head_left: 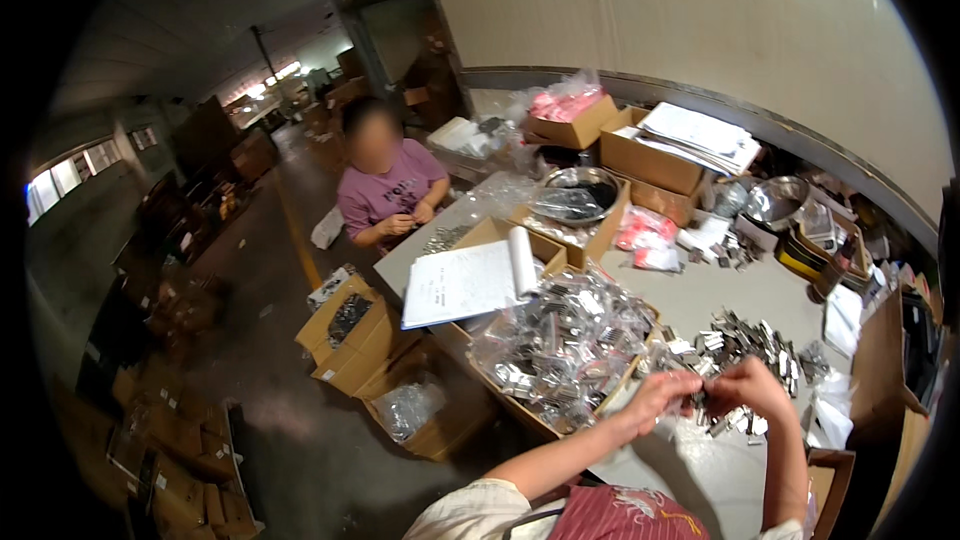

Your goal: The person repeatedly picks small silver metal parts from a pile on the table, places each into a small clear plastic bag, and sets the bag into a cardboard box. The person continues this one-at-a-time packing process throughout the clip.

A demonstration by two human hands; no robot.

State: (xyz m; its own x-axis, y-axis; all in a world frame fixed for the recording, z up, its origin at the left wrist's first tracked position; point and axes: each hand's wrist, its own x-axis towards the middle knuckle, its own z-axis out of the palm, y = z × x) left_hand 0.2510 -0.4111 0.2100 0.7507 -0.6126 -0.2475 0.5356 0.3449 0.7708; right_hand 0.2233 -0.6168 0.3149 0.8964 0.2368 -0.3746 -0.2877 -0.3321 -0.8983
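Observation:
My left hand [665,400] and my right hand [750,388] meet above the near side of the grey table. Both have their fingers closed, fingertips almost touching. Something small and dark shows between them, too small to name; a shiny, clear edge shows beneath the left fingers. Just beyond my hands spreads a loose pile of small silvery metal pieces [745,340]. To the left of my left hand stands an open cardboard box [635,370], heaped with clear plastic bags [570,330] that hold similar metal pieces.
A clipboard with papers [465,280] rests beyond the bag-filled box. Metal bowls [775,202], cartons [650,155] and pink-filled bags [645,230] crowd the table's back. A co-worker in a purple shirt [390,185] handles something small at the far left. Open cartons [350,335] stand on the floor.

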